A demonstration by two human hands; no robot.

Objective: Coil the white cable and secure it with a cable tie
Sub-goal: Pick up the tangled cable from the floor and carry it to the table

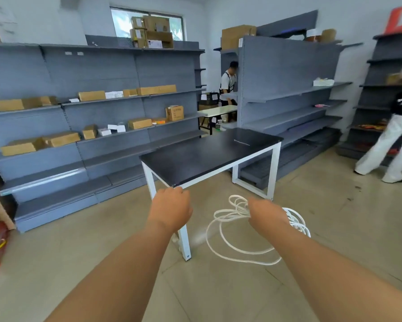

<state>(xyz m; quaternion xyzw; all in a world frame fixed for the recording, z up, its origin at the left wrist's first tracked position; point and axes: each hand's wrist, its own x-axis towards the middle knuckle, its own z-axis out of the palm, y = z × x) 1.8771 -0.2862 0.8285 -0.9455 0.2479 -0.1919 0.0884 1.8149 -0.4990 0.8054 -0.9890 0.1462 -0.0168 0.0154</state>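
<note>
Currently my right hand is clutching the white cable, loops dangling below; the cable tie is lying far across the table, beyond my left hand, whose grip I cannot tell.

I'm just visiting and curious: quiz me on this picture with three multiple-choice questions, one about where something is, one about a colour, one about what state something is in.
1. Where does the thin pale strip lie? A on the floor; B on the dark tabletop; C on a shelf.
2. What colour are the table legs? A white; B red; C black.
3. How is the white cable? A tied up neatly; B flat on the table; C hanging in loose loops from the right hand.
Answers: 1 B, it rests at the tabletop's far end. 2 A, the whole frame is white. 3 C, the hand grips untied loops.
</note>
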